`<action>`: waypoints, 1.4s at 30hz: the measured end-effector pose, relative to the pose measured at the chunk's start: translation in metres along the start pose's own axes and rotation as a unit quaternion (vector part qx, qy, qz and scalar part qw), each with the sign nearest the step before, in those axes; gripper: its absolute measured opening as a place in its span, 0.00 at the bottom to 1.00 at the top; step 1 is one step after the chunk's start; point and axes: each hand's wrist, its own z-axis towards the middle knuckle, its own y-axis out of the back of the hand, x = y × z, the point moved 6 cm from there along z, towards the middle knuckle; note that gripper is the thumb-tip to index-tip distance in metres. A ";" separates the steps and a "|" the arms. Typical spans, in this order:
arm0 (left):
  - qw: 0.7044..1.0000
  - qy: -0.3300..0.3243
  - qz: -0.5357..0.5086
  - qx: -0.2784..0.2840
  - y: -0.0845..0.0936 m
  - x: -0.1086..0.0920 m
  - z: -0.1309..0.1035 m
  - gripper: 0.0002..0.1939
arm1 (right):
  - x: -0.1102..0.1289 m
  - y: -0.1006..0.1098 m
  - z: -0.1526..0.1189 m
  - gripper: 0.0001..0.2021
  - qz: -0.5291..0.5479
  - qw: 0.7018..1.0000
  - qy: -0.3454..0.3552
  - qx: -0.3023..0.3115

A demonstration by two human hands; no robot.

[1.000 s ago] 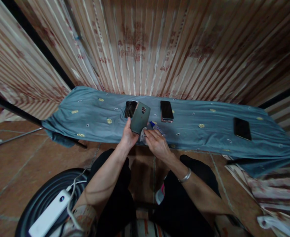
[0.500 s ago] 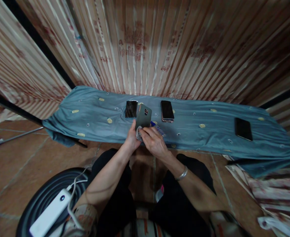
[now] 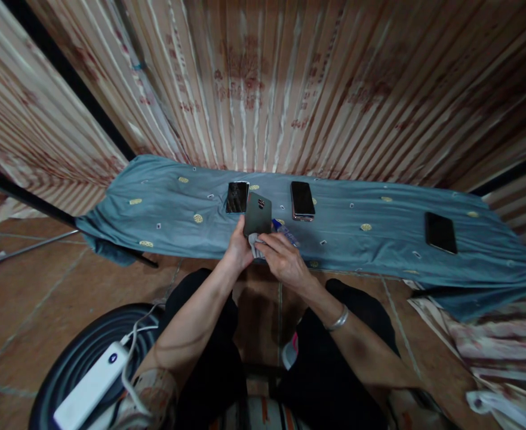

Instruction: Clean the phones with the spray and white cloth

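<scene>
A dark grey-green smartphone [image 3: 258, 214], its back and camera lenses facing me, is gripped along its lower left side by my left hand [image 3: 237, 248]. My right hand [image 3: 285, 257] pinches a light grey cloth [image 3: 256, 243] against the phone's lower end. Just beyond the right fingers lies a blue and clear packet [image 3: 286, 232]. A phone with a dark, cracked-looking screen [image 3: 237, 197] rests behind the held one, partly covered by it. To the right sits a small stack of phones [image 3: 303, 200], the top one screen up.
The bench is draped with a blue-green patterned cloth [image 3: 182, 230]. A black phone or tablet [image 3: 440, 232] lies toward its right end. Pleated curtains [image 3: 254, 89] hang behind. At lower left a white power bank [image 3: 91, 388] with a cable sits on a round black stool [image 3: 61, 358].
The held phone has turned slightly more upright and shifted a little left. My right hand and the cloth have moved slightly on the phone's lower end.
</scene>
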 end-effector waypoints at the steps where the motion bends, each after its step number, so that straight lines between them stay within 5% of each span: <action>1: 1.000 -0.003 -0.007 0.006 -0.001 -0.001 0.000 0.33 | -0.002 0.002 -0.001 0.16 0.000 1.000 0.000 -0.006; 9: 0.999 -0.042 -0.023 0.015 -0.003 -0.002 0.004 0.34 | -0.005 0.016 -0.001 0.16 -0.008 0.999 -0.001 -0.053; 21: 0.997 -0.071 0.016 0.028 -0.007 0.011 -0.002 0.35 | 0.007 0.002 0.010 0.19 0.002 0.999 0.005 -0.032; 29: 0.998 -0.048 0.014 0.033 -0.003 0.001 0.000 0.40 | 0.005 0.003 0.006 0.17 0.004 1.000 0.006 -0.029; 42: 0.998 -0.053 -0.021 0.031 -0.007 -0.005 -0.002 0.34 | -0.036 0.016 0.004 0.17 0.003 0.996 -0.070 -0.056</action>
